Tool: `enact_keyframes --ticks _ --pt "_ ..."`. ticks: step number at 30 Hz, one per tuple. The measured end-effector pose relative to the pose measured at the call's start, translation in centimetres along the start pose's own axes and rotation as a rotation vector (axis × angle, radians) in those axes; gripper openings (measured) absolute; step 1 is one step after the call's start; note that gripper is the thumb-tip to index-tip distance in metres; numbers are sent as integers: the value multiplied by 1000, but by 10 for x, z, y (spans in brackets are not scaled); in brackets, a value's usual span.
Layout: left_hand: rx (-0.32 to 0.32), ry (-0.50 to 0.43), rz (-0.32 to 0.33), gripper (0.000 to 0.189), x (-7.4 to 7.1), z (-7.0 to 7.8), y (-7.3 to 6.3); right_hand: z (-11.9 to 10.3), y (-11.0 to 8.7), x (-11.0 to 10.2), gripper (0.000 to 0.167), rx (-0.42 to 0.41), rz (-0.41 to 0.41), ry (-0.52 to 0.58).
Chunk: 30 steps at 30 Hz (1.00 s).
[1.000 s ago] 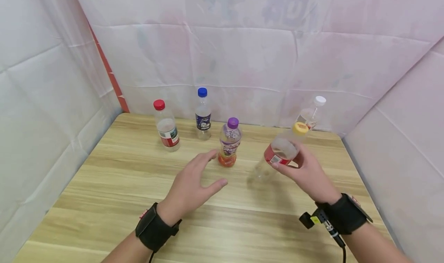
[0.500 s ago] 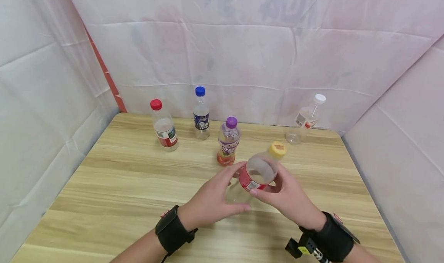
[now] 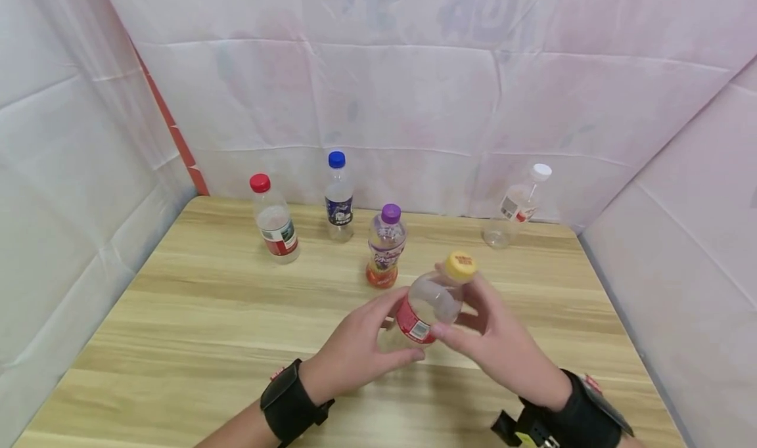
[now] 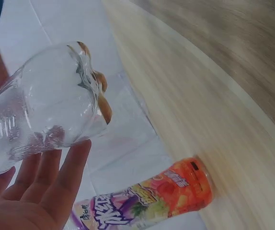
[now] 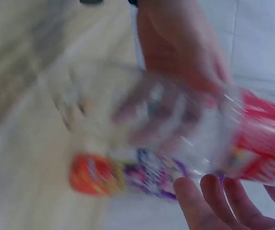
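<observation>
In the head view, a clear plastic bottle [image 3: 432, 298] with a yellow cap and a red label is held tilted above the table, its cap leaning to the far right. My left hand [image 3: 362, 346] holds it low on the left, thumb and fingers on opposite sides. Around the label and upper body, my right hand [image 3: 503, 339] grips it from the right. The ridged clear base of the bottle [image 4: 56, 96] faces the left wrist view, with fingers [image 4: 51, 187] under it. Just beyond the hands stands a purple-capped bottle [image 3: 386, 247] with orange at its bottom.
Toward the back stand a red-capped bottle [image 3: 278, 231], a blue-capped Pepsi bottle [image 3: 340, 208] and, at the right, a white-capped clear bottle [image 3: 517, 208]. White cloth [image 3: 402, 100] hangs around the wooden table [image 3: 195, 316].
My right hand has brought the yellow-capped bottle leftward and nearer. My left hand, earlier apart from it, has moved right and taken hold. The cap has tipped further toward me.
</observation>
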<state>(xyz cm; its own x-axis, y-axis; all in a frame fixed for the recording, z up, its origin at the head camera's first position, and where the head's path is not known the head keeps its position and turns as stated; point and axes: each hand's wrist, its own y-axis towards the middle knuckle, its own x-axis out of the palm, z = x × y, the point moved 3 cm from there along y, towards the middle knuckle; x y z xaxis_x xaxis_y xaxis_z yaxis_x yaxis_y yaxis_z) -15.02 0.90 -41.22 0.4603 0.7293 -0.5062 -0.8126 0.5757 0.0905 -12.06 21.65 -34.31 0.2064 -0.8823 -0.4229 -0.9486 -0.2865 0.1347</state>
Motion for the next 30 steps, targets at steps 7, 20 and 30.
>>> enact_keyframes --ticks 7,20,30 --pt "-2 88 14 83 -4 -3 -7 -43 8 -29 56 -201 177 -276" --pt "86 214 106 83 -5 -4 -15 -73 11 -33 18 -240 186 -673" --pt "90 190 64 81 -7 -1 -12 -76 11 -37 20 -322 164 -654"
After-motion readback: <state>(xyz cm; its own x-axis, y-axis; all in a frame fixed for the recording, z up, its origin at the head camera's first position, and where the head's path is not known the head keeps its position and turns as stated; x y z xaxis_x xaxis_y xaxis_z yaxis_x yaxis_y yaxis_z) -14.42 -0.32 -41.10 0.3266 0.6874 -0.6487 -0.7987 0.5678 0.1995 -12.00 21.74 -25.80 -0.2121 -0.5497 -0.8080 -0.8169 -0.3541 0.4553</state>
